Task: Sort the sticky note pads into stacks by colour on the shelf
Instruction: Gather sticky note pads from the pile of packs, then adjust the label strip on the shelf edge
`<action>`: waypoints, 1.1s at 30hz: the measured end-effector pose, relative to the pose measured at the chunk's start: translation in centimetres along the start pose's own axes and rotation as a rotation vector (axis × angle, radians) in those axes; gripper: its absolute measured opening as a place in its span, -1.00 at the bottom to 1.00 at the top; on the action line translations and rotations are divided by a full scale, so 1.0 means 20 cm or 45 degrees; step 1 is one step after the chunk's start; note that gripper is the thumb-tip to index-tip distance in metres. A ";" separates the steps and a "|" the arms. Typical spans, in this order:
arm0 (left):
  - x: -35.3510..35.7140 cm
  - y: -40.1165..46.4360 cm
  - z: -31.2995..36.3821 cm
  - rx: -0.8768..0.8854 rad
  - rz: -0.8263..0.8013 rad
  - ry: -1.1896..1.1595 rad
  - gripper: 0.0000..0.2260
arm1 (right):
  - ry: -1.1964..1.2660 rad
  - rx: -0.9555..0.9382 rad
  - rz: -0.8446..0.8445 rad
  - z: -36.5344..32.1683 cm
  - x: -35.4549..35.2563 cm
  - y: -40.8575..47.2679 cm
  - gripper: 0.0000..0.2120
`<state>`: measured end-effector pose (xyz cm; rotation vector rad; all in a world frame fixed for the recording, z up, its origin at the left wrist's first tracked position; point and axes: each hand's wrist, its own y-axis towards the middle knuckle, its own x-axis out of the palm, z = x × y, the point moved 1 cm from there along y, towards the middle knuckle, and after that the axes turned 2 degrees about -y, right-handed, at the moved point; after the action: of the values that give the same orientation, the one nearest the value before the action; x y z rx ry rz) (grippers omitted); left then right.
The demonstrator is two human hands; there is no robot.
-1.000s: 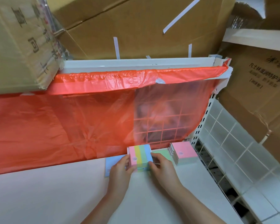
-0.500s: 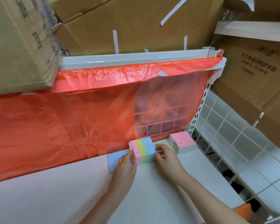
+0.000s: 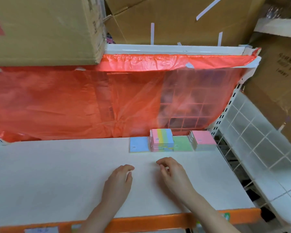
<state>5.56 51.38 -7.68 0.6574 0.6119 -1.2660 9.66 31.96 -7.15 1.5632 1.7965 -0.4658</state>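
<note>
A: Where do the pads sit?

B: In a row at the back of the white shelf (image 3: 74, 174), right against the red plastic sheet (image 3: 74, 101). From the left: a thin blue pad (image 3: 139, 145), a tall striped multicolour stack (image 3: 162, 140), a thin green pad (image 3: 183, 143), then a pink stack (image 3: 203, 140) by the wire side panel (image 3: 259, 132).

A: And the hands?

B: Both are well short of the row, holding nothing. The left hand (image 3: 119, 182) lies on the shelf with its fingers loosely curled under. The right hand (image 3: 173, 174) has its fingers loosely bent, thumb near the forefinger, pinching nothing.

A: What could go wrong?

B: I judge the striped stack the risk. It stands tall between two flat pads and touches or nearly touches both, so a careless reach beside it could knock it and spill it across them. The pink stack's layers look slightly stepped at its left edge; a nudge there could slide them further.

A: Which way do the pads point?

B: They look near square, so no clear long axis. The stripes on the tall stack run front to back, tilted a little clockwise. The small print marks sit near the front edges, facing the person.
</note>
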 end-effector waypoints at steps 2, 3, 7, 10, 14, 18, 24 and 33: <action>-0.04 -0.08 -0.04 -0.055 0.044 0.000 -0.75 | -0.018 -0.054 -0.063 -0.04 0.03 -0.01 -0.79; -0.07 -0.11 -0.06 -0.088 0.063 0.006 -0.76 | -0.017 -0.079 -0.085 -0.07 0.05 -0.02 -0.79; -0.20 -0.23 -0.21 -0.168 0.140 0.059 -0.77 | 0.013 -0.176 -0.182 -0.19 0.17 -0.05 -0.80; -0.33 -0.29 -0.32 -0.230 0.241 0.075 -0.78 | -0.013 -0.284 -0.266 -0.31 0.29 -0.03 -0.79; -0.53 -0.40 -0.50 -0.303 0.338 0.081 -0.79 | -0.036 -0.403 -0.390 -0.53 0.51 -0.02 -0.81; -0.78 -0.52 -0.71 -0.363 0.440 0.088 -0.78 | -0.054 -0.496 -0.489 -0.82 0.77 -0.02 -0.79; -1.19 -0.70 -1.04 -0.444 0.487 0.153 -0.77 | -0.021 -0.496 -0.515 -1.28 1.11 -0.04 -0.78; -1.75 -0.90 -1.49 -0.510 0.490 0.282 -0.71 | -0.009 -0.627 -0.577 -1.91 1.61 -0.16 -0.77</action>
<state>-20.48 93.10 -3.90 0.5482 0.8485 -0.6900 -4.52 79.84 -4.04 0.8215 2.0664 -0.2044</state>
